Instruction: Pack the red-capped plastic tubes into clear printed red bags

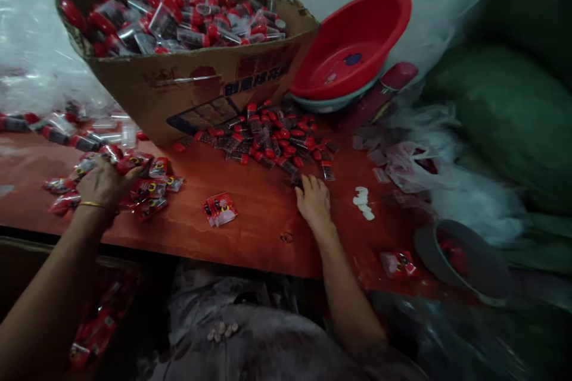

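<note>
Now the left hand [99, 183] is down among the red packets [149, 191] at the left of the worktop [259, 214], thumb stretched out towards the right, fingers reaching in over the pile; whether they pinch one, I cannot tell. Across on the other side, the right hand [315, 199] has its fingers slightly bent and close together, right at the near edge of the heap of red-capped tubes [272, 137], by a dark tube; a firm grip on it cannot be made out. Between the hands lie a few flat red cards [220, 209], overlapping. White pieces [363, 203] sit just to the right of the right hand. And behind the heap stands the cardboard box [192, 89], loaded with more red-capped tubes, the red basin [353, 47] beside it.
</note>
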Action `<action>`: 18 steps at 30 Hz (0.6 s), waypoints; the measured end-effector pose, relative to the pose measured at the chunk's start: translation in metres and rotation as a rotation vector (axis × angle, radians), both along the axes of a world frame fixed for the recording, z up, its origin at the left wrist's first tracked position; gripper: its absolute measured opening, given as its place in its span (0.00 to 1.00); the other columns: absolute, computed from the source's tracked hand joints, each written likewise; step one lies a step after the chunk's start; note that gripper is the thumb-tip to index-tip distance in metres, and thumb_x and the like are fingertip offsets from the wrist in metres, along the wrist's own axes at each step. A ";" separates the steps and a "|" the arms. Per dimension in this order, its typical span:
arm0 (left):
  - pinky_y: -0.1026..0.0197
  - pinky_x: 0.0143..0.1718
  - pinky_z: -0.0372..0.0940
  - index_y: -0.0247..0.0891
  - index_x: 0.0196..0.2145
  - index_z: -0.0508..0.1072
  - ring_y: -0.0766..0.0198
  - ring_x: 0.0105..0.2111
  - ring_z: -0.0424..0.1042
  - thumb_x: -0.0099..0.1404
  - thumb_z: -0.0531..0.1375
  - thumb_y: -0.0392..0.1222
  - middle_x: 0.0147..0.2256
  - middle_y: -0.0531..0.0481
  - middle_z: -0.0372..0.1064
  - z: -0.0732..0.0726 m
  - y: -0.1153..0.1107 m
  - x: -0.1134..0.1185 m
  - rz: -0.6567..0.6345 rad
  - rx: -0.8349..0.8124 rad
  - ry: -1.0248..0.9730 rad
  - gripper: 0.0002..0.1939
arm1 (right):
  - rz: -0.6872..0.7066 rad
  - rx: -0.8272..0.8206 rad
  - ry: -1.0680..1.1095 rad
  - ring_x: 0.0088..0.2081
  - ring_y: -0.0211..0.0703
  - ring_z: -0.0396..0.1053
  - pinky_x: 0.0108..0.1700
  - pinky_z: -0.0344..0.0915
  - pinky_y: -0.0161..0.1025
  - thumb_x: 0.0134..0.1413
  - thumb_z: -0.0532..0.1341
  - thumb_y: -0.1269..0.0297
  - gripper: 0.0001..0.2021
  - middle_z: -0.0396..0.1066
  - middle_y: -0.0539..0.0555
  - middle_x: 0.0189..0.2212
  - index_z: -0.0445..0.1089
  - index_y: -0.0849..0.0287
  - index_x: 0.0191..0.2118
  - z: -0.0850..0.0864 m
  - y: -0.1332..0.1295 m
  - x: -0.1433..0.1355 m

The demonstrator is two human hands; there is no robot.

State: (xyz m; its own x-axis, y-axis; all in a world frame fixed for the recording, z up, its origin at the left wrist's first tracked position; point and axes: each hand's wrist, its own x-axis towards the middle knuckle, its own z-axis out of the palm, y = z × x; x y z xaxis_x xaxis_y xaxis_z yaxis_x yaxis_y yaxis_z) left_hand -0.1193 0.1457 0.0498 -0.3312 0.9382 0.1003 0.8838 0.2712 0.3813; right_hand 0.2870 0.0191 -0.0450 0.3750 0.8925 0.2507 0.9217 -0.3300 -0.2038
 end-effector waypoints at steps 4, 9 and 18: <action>0.49 0.41 0.61 0.30 0.45 0.67 0.46 0.42 0.67 0.61 0.52 0.60 0.42 0.33 0.68 -0.010 -0.038 0.046 -0.213 0.219 0.242 0.28 | 0.125 -0.139 0.015 0.59 0.58 0.55 0.58 0.54 0.56 0.60 0.47 0.70 0.21 0.59 0.61 0.59 0.61 0.63 0.58 -0.010 -0.002 -0.018; 0.47 0.54 0.55 0.41 0.46 0.73 0.48 0.55 0.60 0.63 0.54 0.49 0.54 0.39 0.64 -0.065 -0.083 0.109 -0.809 0.133 0.113 0.17 | 0.285 -0.047 0.042 0.63 0.57 0.48 0.59 0.51 0.58 0.59 0.50 0.67 0.21 0.55 0.63 0.61 0.61 0.63 0.57 -0.020 -0.018 -0.065; 0.39 0.56 0.48 0.49 0.43 0.77 0.42 0.60 0.52 0.63 0.55 0.46 0.56 0.44 0.64 -0.095 -0.090 0.125 -0.641 0.077 0.058 0.14 | 0.376 0.245 0.131 0.62 0.53 0.50 0.59 0.52 0.58 0.60 0.51 0.63 0.15 0.63 0.63 0.55 0.69 0.62 0.48 -0.017 -0.036 -0.096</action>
